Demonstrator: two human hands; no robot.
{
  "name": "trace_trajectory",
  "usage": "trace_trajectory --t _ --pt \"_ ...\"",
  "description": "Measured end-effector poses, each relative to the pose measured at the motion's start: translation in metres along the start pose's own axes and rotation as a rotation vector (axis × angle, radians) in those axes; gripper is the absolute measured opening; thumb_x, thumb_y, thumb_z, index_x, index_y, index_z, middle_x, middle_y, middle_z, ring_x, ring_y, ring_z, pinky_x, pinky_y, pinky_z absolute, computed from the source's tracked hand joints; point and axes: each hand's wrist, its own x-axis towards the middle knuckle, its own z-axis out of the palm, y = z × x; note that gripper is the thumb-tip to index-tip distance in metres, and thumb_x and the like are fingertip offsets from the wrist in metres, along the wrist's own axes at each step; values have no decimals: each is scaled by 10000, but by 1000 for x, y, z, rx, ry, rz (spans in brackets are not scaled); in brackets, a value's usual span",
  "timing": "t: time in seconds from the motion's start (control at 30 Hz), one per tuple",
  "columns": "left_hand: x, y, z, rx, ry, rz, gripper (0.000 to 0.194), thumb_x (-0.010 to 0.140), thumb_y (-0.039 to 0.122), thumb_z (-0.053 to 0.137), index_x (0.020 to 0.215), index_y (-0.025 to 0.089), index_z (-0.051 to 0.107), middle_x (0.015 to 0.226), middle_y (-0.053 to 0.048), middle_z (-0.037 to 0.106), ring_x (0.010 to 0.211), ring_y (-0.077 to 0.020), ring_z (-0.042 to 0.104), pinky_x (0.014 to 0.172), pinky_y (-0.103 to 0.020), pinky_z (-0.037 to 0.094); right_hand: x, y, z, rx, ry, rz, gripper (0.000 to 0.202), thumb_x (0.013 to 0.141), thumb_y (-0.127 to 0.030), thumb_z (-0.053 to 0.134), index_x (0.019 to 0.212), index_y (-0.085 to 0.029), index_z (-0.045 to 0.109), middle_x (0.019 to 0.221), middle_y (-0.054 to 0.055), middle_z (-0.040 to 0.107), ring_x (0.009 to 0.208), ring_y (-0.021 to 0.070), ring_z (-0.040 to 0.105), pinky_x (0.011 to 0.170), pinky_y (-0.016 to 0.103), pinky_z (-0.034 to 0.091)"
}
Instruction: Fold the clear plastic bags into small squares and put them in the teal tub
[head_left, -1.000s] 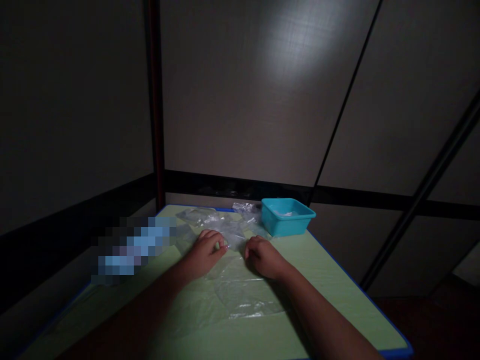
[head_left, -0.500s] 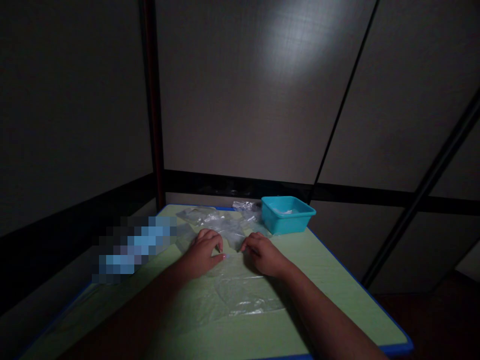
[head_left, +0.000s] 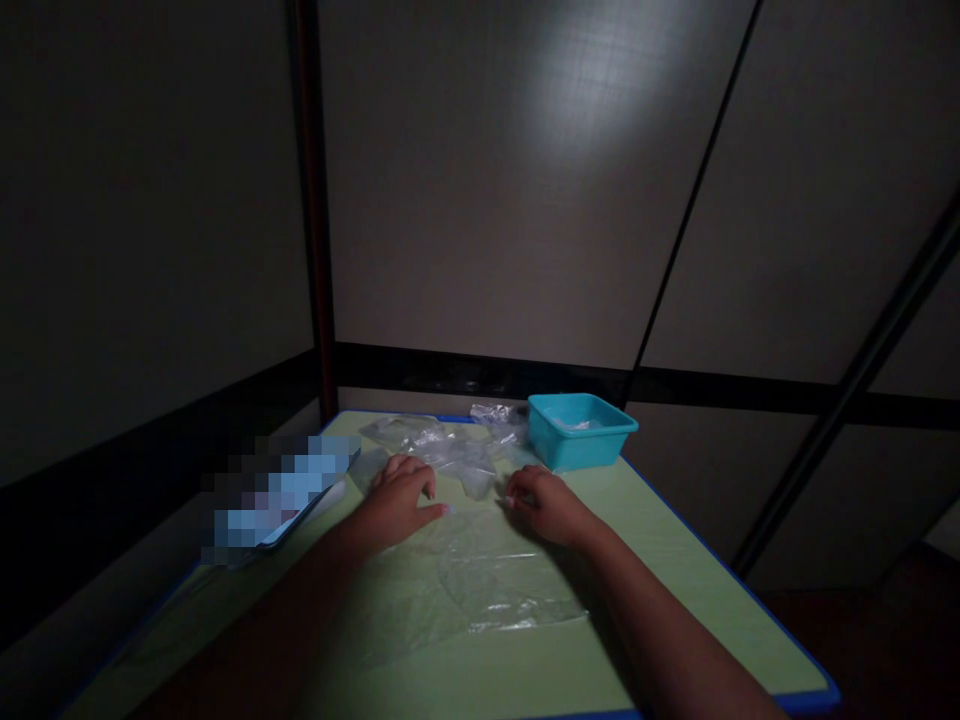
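A clear plastic bag (head_left: 487,580) lies flat and slightly wrinkled on the table in front of me. At its far left edge is my left hand (head_left: 401,503), palm down, with the thumb apart from the curled fingers and its tip by the film. My right hand (head_left: 551,508) is at the far right edge of the bag, its thumb and fingertips drawn together in a pinch at the film. Exactly how much film is between those fingertips is too dim to see. More crumpled clear plastic (head_left: 450,450) lies just beyond both hands.
A turquoise plastic basket (head_left: 581,448) with some pale contents stands at the back right. On the left lies a phone-like device with a lit, blurred screen (head_left: 285,495). The green table (head_left: 675,600) has a blue rim, and dark panelled walls rise behind it.
My right hand has moved right, away from the left one, widening the gap between them. The thumb and fingers of my left hand have spread apart. The view has shifted slightly.
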Motion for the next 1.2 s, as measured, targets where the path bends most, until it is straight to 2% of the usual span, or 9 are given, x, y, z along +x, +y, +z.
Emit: trace_trajectory --t 0.13,0.27,0.77,0.97,1.03,1.2 --pt "-2 4 1 9 -39 6 241 685 429 634 809 234 568 1042 -30 529 1082 -250 388 887 -351 301 -2 -4 2 1 -35 9 153 753 -313 571 828 -189 620 802 46 607 774 164 515 683 243 358" --pt "-3 5 2 4 -58 22 240 665 412 653 784 226 557 1030 -29 533 1072 -243 388 889 -338 301 -3 -5 2 2 -40 24 178 745 -347 590 822 -189 615 813 47 600 778 165 510 670 241 353" --pt "-2 1 5 -42 -91 56 269 601 364 713 667 201 509 947 -20 532 1010 -231 401 841 -301 322 -2 0 4 -49 -101 74 81 707 -244 613 727 -172 583 745 31 592 688 137 477 595 222 314" --pt "0 -2 5 -13 -56 77 287 618 376 697 647 196 476 847 -12 537 929 -219 443 772 -280 340 -3 -1 0 -17 -98 96 79 710 -237 610 741 -169 586 738 27 595 672 129 480 580 216 306" --pt "2 -6 6 -5 -42 44 284 642 394 671 644 197 468 795 -9 542 878 -212 469 742 -275 346 -3 -2 -1 10 -111 128 107 708 -244 615 785 -173 590 735 20 594 650 122 482 560 211 296" --pt "4 -13 9 -31 -65 -135 228 699 408 599 719 202 504 728 -4 567 736 -187 532 614 -247 338 -5 -4 -2 70 -143 160 165 716 -290 623 839 -183 597 730 11 598 630 116 489 540 206 286"
